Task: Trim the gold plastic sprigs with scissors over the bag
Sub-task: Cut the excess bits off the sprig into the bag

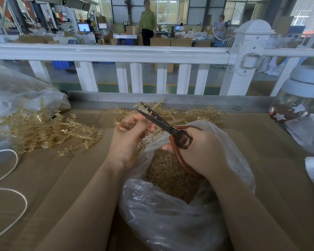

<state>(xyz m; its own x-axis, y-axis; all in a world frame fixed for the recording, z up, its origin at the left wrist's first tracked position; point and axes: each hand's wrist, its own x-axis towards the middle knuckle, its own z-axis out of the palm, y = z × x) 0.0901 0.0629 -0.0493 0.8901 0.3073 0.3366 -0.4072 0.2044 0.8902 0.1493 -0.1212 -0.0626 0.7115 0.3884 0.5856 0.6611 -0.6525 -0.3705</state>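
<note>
**Inspector A:** The left hand [129,140] holds a gold plastic sprig [143,144] over the open mouth of the clear plastic bag [170,214]. Its fingers [134,122] are curled round the sprig's upper end; the stem hangs below the hand toward the bag.

**Inspector B:** The right hand [205,151] grips the scissors [163,124] by their red-brown loop handles, fingers curled through and round them. The dark blades stand slightly parted, tips pointing up and away, just above the left hand. Whether they touch the sprig cannot be told.

**Inspector A:** The bag sits at the near edge of the brown cardboard-covered surface [71,169] and contains a mass of small gold trimmings [167,171].

**Inspector B:** More gold sprigs lie in a loose pile [43,131] on the left, partly beside another clear bag [16,91]. A further heap [194,113] lies behind the hands. A white cord [13,178] loops at the left; a jar with a white lid [301,95] stands at the right. A white railing [116,53] runs behind the surface.
</note>
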